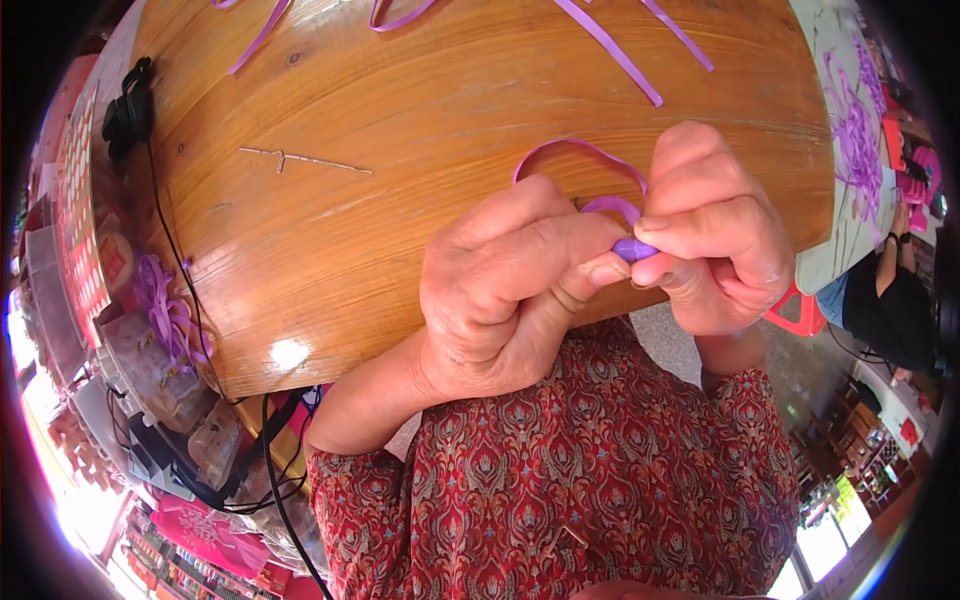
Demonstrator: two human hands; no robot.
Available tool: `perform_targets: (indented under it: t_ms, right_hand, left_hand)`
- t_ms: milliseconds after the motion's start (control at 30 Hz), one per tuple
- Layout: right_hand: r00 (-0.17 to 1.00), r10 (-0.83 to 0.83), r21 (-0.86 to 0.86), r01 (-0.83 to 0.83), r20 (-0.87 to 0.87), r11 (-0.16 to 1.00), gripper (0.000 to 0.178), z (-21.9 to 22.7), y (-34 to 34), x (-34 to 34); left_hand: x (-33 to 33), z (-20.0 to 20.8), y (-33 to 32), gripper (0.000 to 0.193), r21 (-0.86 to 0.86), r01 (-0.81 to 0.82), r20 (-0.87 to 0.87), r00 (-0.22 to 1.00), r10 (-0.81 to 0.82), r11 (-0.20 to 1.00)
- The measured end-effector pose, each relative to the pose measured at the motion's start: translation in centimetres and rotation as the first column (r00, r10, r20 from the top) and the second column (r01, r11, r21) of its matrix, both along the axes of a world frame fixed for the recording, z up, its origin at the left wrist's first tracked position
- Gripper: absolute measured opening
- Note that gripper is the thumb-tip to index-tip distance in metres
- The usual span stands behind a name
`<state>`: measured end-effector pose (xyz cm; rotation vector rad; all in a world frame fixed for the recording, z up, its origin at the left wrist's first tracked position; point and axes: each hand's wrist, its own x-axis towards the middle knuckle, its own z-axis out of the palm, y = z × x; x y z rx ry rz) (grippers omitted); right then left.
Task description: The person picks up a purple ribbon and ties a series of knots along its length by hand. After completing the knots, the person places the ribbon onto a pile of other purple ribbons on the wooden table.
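the left hand [515, 275] and right hand [728, 228] pinch a small purple piece [632, 249] between thumbs and fingertips over the wooden table [400, 240], its strap [618, 205] already looped, whether fully joined i cannot tell, while other purple straps [621, 62] lie at the far side.

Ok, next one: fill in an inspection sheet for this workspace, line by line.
Surface: wooden table, a glare spot by its near edge.
Job's things: small purple piece, held; a purple ribbon curls behind it.
Clutter: thin metal rod left of the hands; purple strips toward the far edge.
Hands: left hand and right hand both pinch the purple piece.
Cables: black cable down the table's left side.
Surroundings: another person in dark clothing, right.
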<state>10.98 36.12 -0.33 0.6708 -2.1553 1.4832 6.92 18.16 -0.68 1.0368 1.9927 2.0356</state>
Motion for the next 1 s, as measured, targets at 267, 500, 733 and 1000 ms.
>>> perform_targets:
  t_ms: [267, 500, 733, 1000]
  right_hand:
    - [0.999, 0.041, -0.062, -0.042, -0.015, 0.997, 0.024, -0.5, -0.1, 0.4]
    - [0.990, 0.110, -0.168, -0.124, -0.094, 0.978, 0.027, -1.6, -0.3, 0.7]
    - [0.985, 0.142, -0.067, -0.136, 0.098, 0.988, 0.024, -0.5, 0.2, 1.0]
    - [0.964, 0.255, -0.173, -0.239, 0.079, 0.956, 0.031, -1.3, 1.7, -1.3]
  left_hand:
    - [0.9, 0.0, 0.1, 0.008, 0.056, 0.049, 0.072, 0.996, -0.053, 0.997]
    - [0.9, -0.3, 0.2, 0.008, 0.067, 0.085, -0.036, 0.996, -0.083, 0.994]
    - [0.7, -0.1, 0.1, 0.006, 0.029, 0.106, 0.067, 0.992, -0.108, 0.994]
    - [0.4, -0.7, 0.3, 0.005, 0.034, 0.152, 0.239, 0.959, -0.155, 0.988]
